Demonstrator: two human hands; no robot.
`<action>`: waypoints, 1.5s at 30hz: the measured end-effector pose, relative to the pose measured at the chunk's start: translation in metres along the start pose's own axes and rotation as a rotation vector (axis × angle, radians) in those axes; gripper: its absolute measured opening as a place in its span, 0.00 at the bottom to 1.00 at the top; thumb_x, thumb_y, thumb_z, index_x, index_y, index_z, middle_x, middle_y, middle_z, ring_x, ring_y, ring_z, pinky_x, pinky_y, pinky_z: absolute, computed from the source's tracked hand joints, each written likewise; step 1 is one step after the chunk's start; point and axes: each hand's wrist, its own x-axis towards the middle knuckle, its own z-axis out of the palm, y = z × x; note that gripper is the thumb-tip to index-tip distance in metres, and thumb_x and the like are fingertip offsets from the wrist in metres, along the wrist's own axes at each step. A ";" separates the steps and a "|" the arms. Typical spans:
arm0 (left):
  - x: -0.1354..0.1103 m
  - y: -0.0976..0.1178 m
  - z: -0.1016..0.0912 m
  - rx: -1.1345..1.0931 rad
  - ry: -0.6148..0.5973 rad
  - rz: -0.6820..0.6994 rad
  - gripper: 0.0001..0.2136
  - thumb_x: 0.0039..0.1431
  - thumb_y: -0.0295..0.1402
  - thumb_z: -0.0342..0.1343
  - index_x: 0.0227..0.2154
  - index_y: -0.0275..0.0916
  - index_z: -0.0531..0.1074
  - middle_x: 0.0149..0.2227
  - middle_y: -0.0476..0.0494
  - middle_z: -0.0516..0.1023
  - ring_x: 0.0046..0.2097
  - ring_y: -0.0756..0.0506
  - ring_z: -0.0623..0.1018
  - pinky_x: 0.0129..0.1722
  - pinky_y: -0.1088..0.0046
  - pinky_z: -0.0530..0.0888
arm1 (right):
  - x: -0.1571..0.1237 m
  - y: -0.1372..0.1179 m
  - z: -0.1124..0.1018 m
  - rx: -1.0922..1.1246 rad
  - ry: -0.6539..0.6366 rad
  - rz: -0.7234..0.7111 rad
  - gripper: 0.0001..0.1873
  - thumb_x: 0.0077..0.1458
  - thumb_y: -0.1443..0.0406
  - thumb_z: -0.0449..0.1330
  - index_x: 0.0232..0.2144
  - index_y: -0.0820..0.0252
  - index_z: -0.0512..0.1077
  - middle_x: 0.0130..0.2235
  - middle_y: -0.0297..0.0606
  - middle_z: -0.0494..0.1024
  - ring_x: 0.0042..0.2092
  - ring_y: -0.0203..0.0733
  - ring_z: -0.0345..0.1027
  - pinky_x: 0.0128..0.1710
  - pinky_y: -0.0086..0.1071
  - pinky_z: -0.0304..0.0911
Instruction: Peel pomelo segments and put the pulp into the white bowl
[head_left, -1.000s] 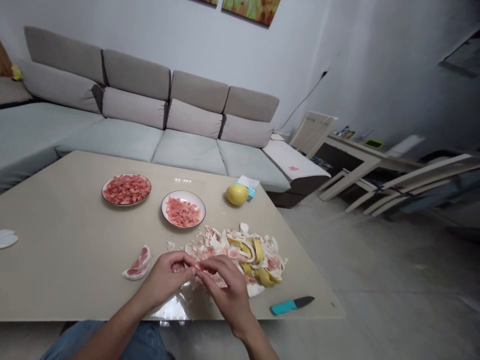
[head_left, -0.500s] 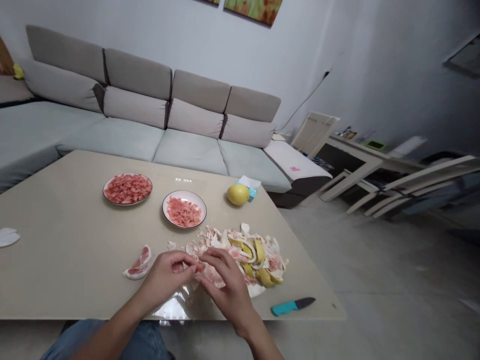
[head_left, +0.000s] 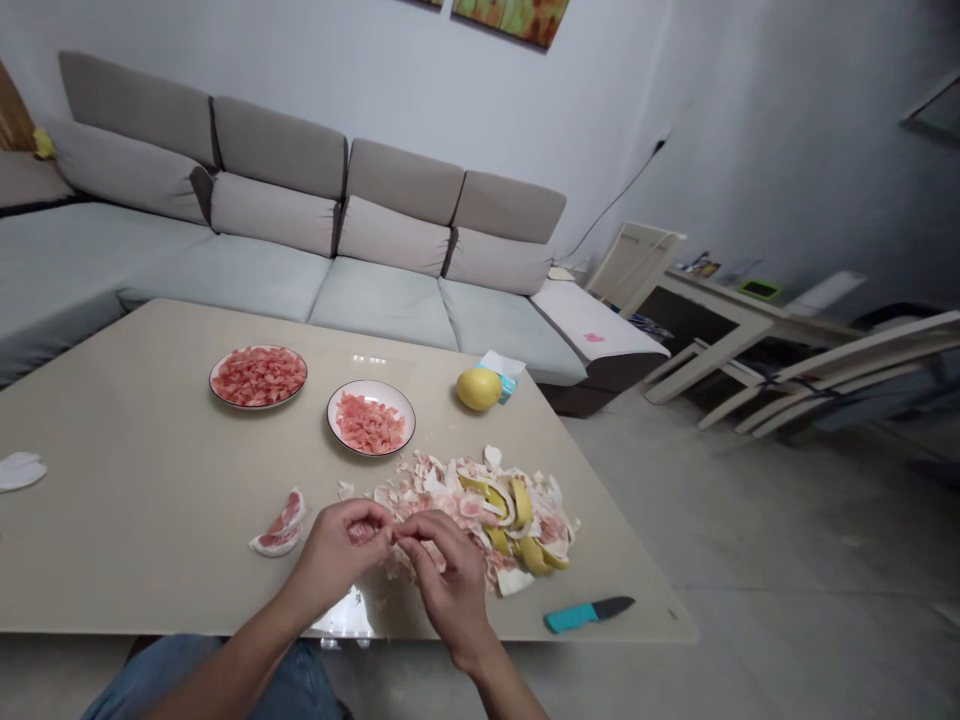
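My left hand [head_left: 341, 555] is closed, with pink pomelo flesh [head_left: 361, 533] showing between its curled fingers. My right hand [head_left: 448, 580] is closed in a pinch, its fingertips meeting the left ones; the small bit between them is mostly hidden. Behind and to the right of both hands spreads a heap of pomelo peel [head_left: 517, 500] and torn pink-white membrane. Two pomelo segments [head_left: 281, 525] in white skin lie to the left. Farther back are a small plate [head_left: 335, 425] and a larger plate [head_left: 217, 394], both bearing loose pink pomelo pulp.
A knife [head_left: 589, 614] with a turquoise handle lies near the table's front right edge. A whole yellow pomelo [head_left: 478, 389] sits by a blue tissue pack [head_left: 507, 380]. White petal-shaped pieces [head_left: 21, 471] rest at far left. A sofa [head_left: 382, 300] stands behind the table [head_left: 150, 480].
My right hand has shifted slightly left, and its fingertips now meet those of my left hand in a tighter pinch. The view has moved a little; plates, peel and knife lie unchanged.
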 end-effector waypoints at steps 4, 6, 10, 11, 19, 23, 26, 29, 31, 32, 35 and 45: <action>0.002 -0.001 0.000 -0.137 -0.042 -0.052 0.07 0.50 0.35 0.57 0.26 0.36 0.73 0.25 0.48 0.75 0.29 0.49 0.73 0.30 0.75 0.68 | -0.003 0.008 0.006 0.160 0.047 0.122 0.04 0.56 0.65 0.61 0.30 0.56 0.75 0.32 0.38 0.77 0.36 0.43 0.71 0.38 0.34 0.65; 0.002 0.001 0.001 -0.187 -0.050 -0.078 0.08 0.49 0.37 0.59 0.26 0.35 0.73 0.25 0.47 0.75 0.30 0.48 0.74 0.31 0.75 0.69 | -0.004 0.010 0.008 0.247 0.066 0.173 0.04 0.55 0.63 0.63 0.30 0.57 0.75 0.31 0.38 0.77 0.36 0.42 0.71 0.37 0.34 0.66; 0.002 0.008 0.003 -0.235 -0.059 -0.152 0.10 0.45 0.39 0.61 0.24 0.36 0.72 0.24 0.48 0.74 0.28 0.49 0.73 0.29 0.75 0.68 | -0.008 0.011 0.011 0.308 0.126 0.166 0.04 0.53 0.62 0.64 0.29 0.56 0.76 0.29 0.37 0.78 0.34 0.42 0.71 0.36 0.33 0.67; 0.001 0.009 0.003 -0.245 -0.063 -0.164 0.10 0.44 0.39 0.62 0.24 0.36 0.72 0.23 0.49 0.74 0.27 0.49 0.72 0.27 0.76 0.67 | -0.009 0.010 0.011 0.297 0.140 0.156 0.04 0.53 0.62 0.64 0.28 0.56 0.77 0.30 0.37 0.78 0.34 0.42 0.71 0.36 0.34 0.67; 0.002 0.008 0.000 -0.345 -0.092 -0.216 0.10 0.47 0.38 0.62 0.25 0.35 0.73 0.23 0.50 0.74 0.22 0.53 0.69 0.23 0.78 0.65 | -0.008 0.021 0.008 0.598 -0.079 0.444 0.13 0.51 0.55 0.65 0.36 0.56 0.74 0.31 0.36 0.77 0.30 0.39 0.71 0.31 0.33 0.68; 0.003 0.003 -0.001 -0.269 -0.082 -0.135 0.08 0.49 0.35 0.60 0.27 0.35 0.74 0.26 0.47 0.77 0.29 0.49 0.75 0.31 0.75 0.70 | -0.008 0.021 0.009 0.582 -0.128 0.469 0.22 0.47 0.55 0.68 0.42 0.56 0.71 0.25 0.31 0.74 0.26 0.37 0.69 0.28 0.30 0.66; 0.003 0.001 -0.001 -0.203 -0.095 -0.116 0.07 0.50 0.35 0.59 0.27 0.35 0.74 0.26 0.47 0.77 0.29 0.48 0.75 0.30 0.75 0.70 | -0.004 0.014 0.009 0.490 -0.101 0.483 0.16 0.48 0.56 0.68 0.37 0.57 0.73 0.24 0.31 0.73 0.25 0.36 0.68 0.26 0.28 0.65; 0.003 -0.001 -0.003 -0.197 -0.108 -0.108 0.06 0.50 0.34 0.59 0.27 0.35 0.73 0.25 0.48 0.76 0.28 0.49 0.74 0.30 0.75 0.69 | 0.001 0.007 0.006 0.476 -0.114 0.490 0.13 0.51 0.56 0.65 0.31 0.59 0.73 0.24 0.32 0.73 0.24 0.35 0.68 0.26 0.27 0.64; 0.004 -0.001 -0.004 -0.203 -0.126 -0.109 0.07 0.50 0.34 0.59 0.27 0.34 0.74 0.26 0.48 0.75 0.29 0.49 0.73 0.31 0.76 0.68 | 0.004 0.004 0.004 0.482 -0.132 0.495 0.13 0.50 0.55 0.65 0.29 0.60 0.73 0.24 0.32 0.73 0.24 0.34 0.67 0.25 0.27 0.64; 0.004 -0.002 -0.005 -0.205 -0.137 -0.112 0.07 0.51 0.34 0.59 0.27 0.34 0.74 0.26 0.48 0.75 0.29 0.49 0.73 0.31 0.76 0.68 | 0.005 0.003 0.003 0.481 -0.140 0.502 0.13 0.49 0.55 0.66 0.28 0.60 0.73 0.24 0.31 0.73 0.23 0.33 0.67 0.25 0.26 0.64; 0.004 -0.003 -0.006 -0.236 -0.166 -0.133 0.08 0.51 0.35 0.61 0.27 0.33 0.74 0.26 0.48 0.75 0.29 0.50 0.73 0.31 0.77 0.67 | 0.008 0.001 0.001 0.490 -0.165 0.535 0.16 0.46 0.54 0.67 0.25 0.61 0.72 0.21 0.30 0.72 0.21 0.31 0.64 0.22 0.25 0.62; 0.007 -0.005 -0.012 -0.438 -0.200 -0.257 0.12 0.48 0.38 0.63 0.25 0.33 0.71 0.22 0.50 0.72 0.17 0.58 0.57 0.17 0.80 0.49 | 0.006 0.019 -0.006 0.853 -0.255 0.617 0.16 0.44 0.56 0.70 0.22 0.62 0.71 0.20 0.28 0.68 0.16 0.26 0.55 0.14 0.21 0.55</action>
